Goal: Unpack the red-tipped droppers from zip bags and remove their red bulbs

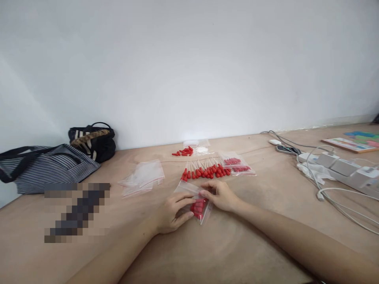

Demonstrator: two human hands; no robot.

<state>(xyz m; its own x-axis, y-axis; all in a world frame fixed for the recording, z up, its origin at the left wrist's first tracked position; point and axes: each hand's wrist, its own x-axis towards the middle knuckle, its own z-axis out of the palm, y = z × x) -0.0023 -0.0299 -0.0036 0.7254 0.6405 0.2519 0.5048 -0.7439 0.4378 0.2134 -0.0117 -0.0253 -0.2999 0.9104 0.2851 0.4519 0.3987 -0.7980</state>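
A clear zip bag (pixel 187 187) lies tilted on the table in front of me, with several red bulb-shaped pieces (pixel 199 206) in its lower part. My left hand (pixel 175 212) has its curved fingers and thumb at the bag's left side. At the upper right of the same bag, my right hand (pixel 220 195) pinches the edge between thumb and fingers. Just beyond the hands, a row of thin pale sticks with red bulb ends (pixel 206 172) is spread out. Filled zip bags (pixel 243 169) with red contents lie at its right end.
Flat clear zip bags (pixel 145 175) are piled to the left. Loose red pieces (pixel 186 151) and more clear plastic (pixel 201 148) lie near the wall. Striped bag (pixel 56 165) and black bag (pixel 103 144) stand far left. Chargers (pixel 343 167), cables and a colourful board (pixel 352 144) occupy the right.
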